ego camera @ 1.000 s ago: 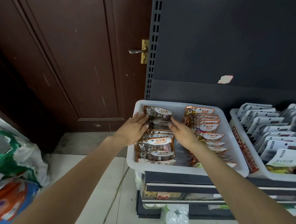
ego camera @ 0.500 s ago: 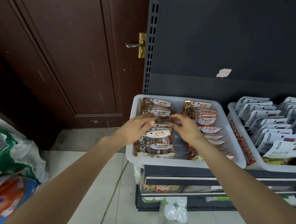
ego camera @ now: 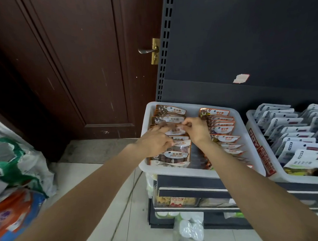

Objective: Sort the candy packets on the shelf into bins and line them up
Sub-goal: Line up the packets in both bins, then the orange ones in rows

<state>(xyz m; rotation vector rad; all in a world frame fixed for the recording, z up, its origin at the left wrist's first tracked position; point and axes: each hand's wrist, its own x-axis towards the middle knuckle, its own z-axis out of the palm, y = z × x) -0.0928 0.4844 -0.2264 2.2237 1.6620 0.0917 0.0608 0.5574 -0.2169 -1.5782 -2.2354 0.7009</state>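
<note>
A white bin [ego camera: 253, 149] on the shelf holds two rows of packets. The left row is brown stone candy packets [ego camera: 173, 155], the right row orange sugar packets [ego camera: 225, 138]. My left hand [ego camera: 154, 143] and my right hand [ego camera: 196, 130] meet over the middle of the stone candy row. Both pinch the top edge of one brown packet [ego camera: 172, 125] there, fingers curled on it. The packets under my hands are partly hidden.
A second white bin [ego camera: 260, 153] of white packets [ego camera: 297, 133] stands to the right. Lower shelves [ego camera: 193, 191] hold more goods. A brown door [ego camera: 80, 69] is at the left, with bags [ego camera: 21, 170] on the floor beside it.
My hands have moved from the sides of the stone candy row to its middle and closed on the top edge of one packet. The camera has drifted slightly.
</note>
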